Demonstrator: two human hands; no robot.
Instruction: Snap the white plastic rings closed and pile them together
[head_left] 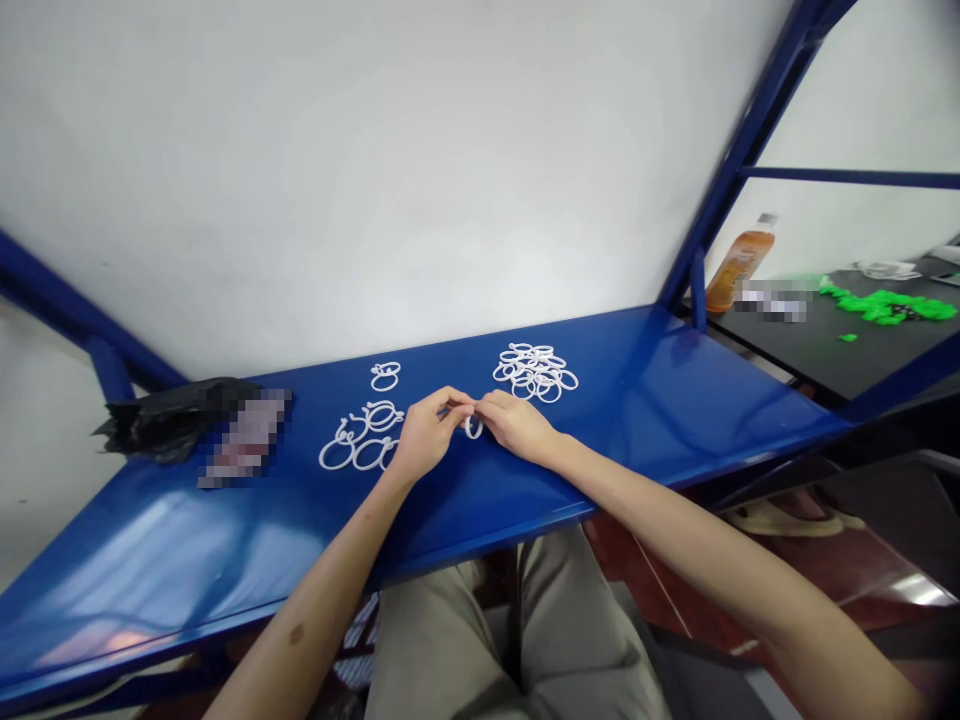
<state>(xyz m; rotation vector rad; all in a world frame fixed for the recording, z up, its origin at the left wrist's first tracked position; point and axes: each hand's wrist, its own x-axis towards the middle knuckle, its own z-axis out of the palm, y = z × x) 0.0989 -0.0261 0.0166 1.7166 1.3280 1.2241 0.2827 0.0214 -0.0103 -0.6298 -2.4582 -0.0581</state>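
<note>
My left fingers (452, 398) and right fingers (492, 404) pinch one white ring (469, 430); ring pile (534, 368) beyond, on blue tabletop (637, 370).

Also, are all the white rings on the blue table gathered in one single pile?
No, one pile of rings lies beyond the right hand, while other rings lie left of the left hand.

Tabletop (637, 400) looked like painted metal, smooth & v. glossy, w/ bright reflections at near L. Rings (535, 374), L & R, were smooth white plastic, low sheen. Bag (161, 422) at far L was thin blk plastic, crinkled, semi-shiny. Wall (412, 180) was smooth, matt. Bottle (741, 267), far R, was clear plastic; trousers (424, 650), near, were matt creased cloth.
</note>
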